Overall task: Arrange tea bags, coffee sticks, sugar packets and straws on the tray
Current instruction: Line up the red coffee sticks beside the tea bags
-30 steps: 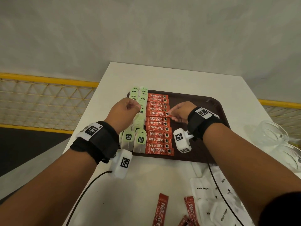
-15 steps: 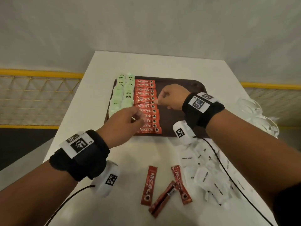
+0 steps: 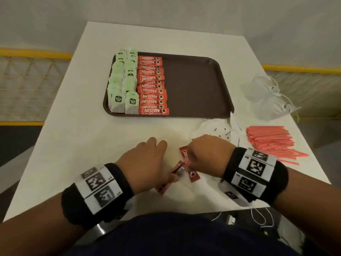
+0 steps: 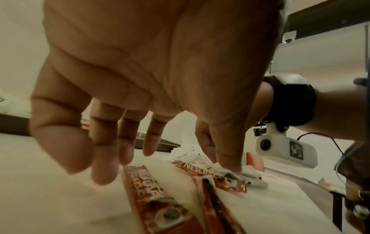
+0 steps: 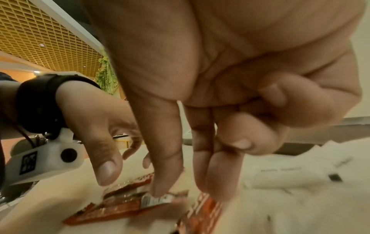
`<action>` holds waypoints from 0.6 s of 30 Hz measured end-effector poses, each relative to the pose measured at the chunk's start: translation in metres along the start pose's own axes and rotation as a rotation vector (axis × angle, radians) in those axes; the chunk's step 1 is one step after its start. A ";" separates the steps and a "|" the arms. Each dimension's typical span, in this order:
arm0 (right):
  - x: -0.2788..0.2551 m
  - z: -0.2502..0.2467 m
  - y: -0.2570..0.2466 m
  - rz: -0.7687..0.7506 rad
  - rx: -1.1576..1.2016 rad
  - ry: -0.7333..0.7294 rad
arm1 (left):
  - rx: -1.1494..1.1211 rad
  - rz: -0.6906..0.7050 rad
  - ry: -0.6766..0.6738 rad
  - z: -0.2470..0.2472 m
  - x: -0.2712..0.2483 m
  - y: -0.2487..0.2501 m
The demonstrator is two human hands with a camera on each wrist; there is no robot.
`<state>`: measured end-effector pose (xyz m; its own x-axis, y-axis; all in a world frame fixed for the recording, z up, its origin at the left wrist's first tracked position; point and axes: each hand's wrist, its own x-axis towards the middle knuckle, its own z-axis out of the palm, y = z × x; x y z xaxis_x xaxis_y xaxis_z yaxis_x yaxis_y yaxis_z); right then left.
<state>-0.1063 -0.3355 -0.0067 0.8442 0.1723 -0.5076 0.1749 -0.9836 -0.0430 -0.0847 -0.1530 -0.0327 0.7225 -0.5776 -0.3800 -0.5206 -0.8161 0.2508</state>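
Observation:
The brown tray (image 3: pixel 193 84) carries two columns of green tea bags (image 3: pixel 122 84) at its left and one column of red coffee sticks (image 3: pixel 152 85) beside them. Up to 3 loose coffee sticks (image 3: pixel 185 157) lie on the white table near me. My left hand (image 3: pixel 153 159) hovers over them with its fingers spread and straight, the thumb down by one stick (image 4: pixel 152 194). My right hand (image 3: pixel 204 154) is just to the right. Its thumb tip rests on the white end of a stick (image 5: pixel 158 197), index and middle fingers reach down beside it, and the other two are curled.
White sugar packets (image 3: pixel 217 130) are heaped by the tray's front right corner. A pile of red straws (image 3: pixel 271 141) lies at the table's right edge, with clear plastic cups (image 3: pixel 267 97) behind it. The tray's right half is bare.
Both hands have drawn back from the coffee row on the tray to the loose sticks on the near table. The view has tilted down with them.

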 end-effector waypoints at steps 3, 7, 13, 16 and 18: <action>-0.004 0.006 -0.001 0.017 -0.019 -0.017 | 0.109 -0.044 -0.023 0.008 0.002 0.003; -0.001 0.015 -0.006 0.009 -0.061 0.010 | 0.096 -0.062 -0.039 0.010 0.003 0.005; 0.004 0.021 -0.010 0.005 -0.044 0.040 | -0.032 -0.090 -0.074 0.011 0.004 -0.003; 0.005 0.021 -0.009 0.008 -0.012 0.022 | -0.030 -0.090 -0.090 0.014 0.005 -0.007; 0.007 0.022 -0.008 0.014 0.012 0.008 | -0.019 -0.060 -0.116 0.014 0.007 -0.007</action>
<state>-0.1128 -0.3271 -0.0286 0.8504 0.1584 -0.5018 0.1568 -0.9866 -0.0457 -0.0827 -0.1507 -0.0498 0.6942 -0.5229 -0.4946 -0.4683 -0.8500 0.2413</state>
